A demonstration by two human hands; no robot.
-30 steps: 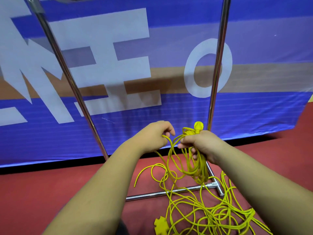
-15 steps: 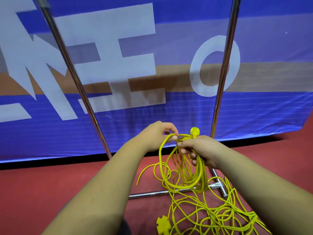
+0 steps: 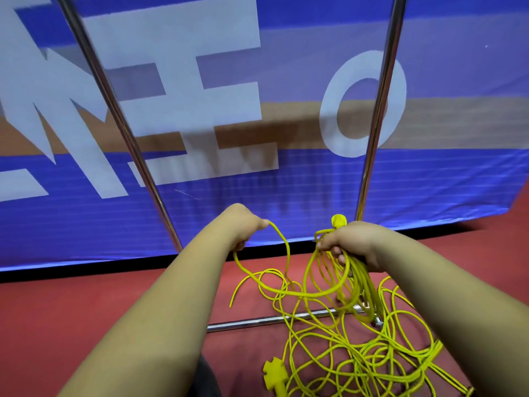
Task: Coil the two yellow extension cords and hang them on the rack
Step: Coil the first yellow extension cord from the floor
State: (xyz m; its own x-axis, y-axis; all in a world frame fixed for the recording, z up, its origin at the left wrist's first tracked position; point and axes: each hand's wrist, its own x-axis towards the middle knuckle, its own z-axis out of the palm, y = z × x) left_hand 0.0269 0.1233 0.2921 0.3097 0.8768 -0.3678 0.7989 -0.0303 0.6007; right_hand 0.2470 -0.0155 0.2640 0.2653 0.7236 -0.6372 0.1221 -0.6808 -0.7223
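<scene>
Finds the left hand (image 3: 243, 226) drawn leftward, apart from the right hand (image 3: 353, 243); half a second earlier, just beside it. Notes left fingers curled round a single strand (image 3: 286, 249) that arcs down and across to the coil (image 3: 362, 285). Notes right fingers clenched round the coil's top, plug (image 3: 338, 220) poking above the fist. Judges a fresh loop measured out, not yet gathered. Sees most cord lying as a loose tangle (image 3: 372, 356) on the floor across the rack's base bar (image 3: 257, 322); hanging remains far off.

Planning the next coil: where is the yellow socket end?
Head view, bottom centre: socket end on the floor, left of the cord tangle, below the rack bar.
</scene>
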